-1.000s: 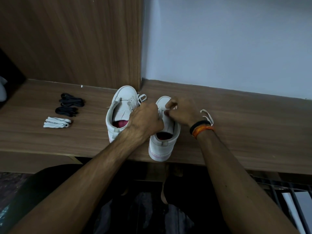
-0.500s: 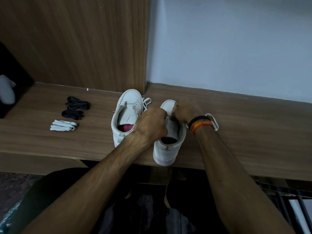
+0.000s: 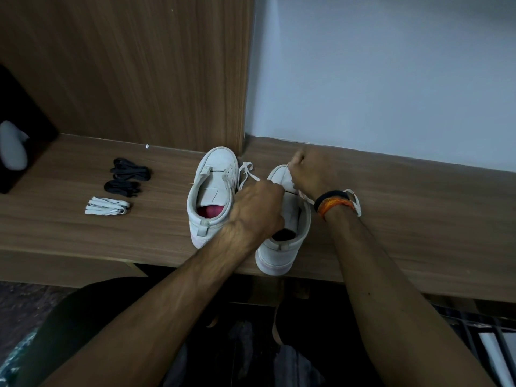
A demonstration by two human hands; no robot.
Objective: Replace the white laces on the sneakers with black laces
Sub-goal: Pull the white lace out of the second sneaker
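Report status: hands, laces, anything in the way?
Both hands on right sneaker, right hand pinching its white lace. Black laces untouched. Nothing blocking.

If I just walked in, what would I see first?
Two white sneakers on the wooden shelf: the left sneaker stands alone, and both hands work on the right sneaker. The left hand holds its side, while the right hand pulls a white lace near the toe. Far left lie two black lace bundles.
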